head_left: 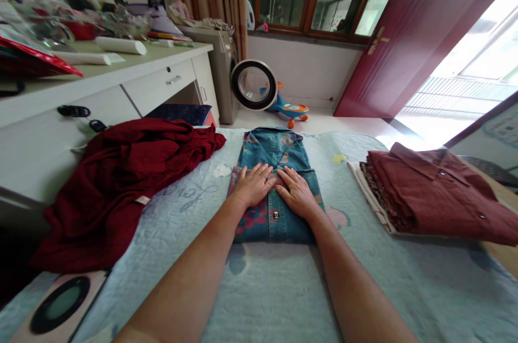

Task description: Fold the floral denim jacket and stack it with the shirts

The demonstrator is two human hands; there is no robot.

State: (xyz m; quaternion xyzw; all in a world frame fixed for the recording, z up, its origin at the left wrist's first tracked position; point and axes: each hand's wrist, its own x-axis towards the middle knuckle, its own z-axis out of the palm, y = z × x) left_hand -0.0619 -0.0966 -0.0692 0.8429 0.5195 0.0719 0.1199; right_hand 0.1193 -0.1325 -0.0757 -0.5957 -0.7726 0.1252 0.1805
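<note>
A blue denim shirt (259,224) with a flower pattern lies folded in front of me, its collar at the far end and its lower part doubled over toward the collar. My left hand (254,185) rests flat on the folded layer, fingers spread. Beside it my right hand (297,192) lies flat on the same layer, fingers stretched out and close to the left fingertips. Neither hand grips anything. Between my wrists a button shows on the denim placket.
The shirt lies on a light blue quilt (275,289). A crumpled dark red garment (133,170) is at left, a stack of folded clothes (441,192) at right. Beyond are a cluttered white desk (154,81), a washing machine with its round door (254,84) open, and a red door (404,30).
</note>
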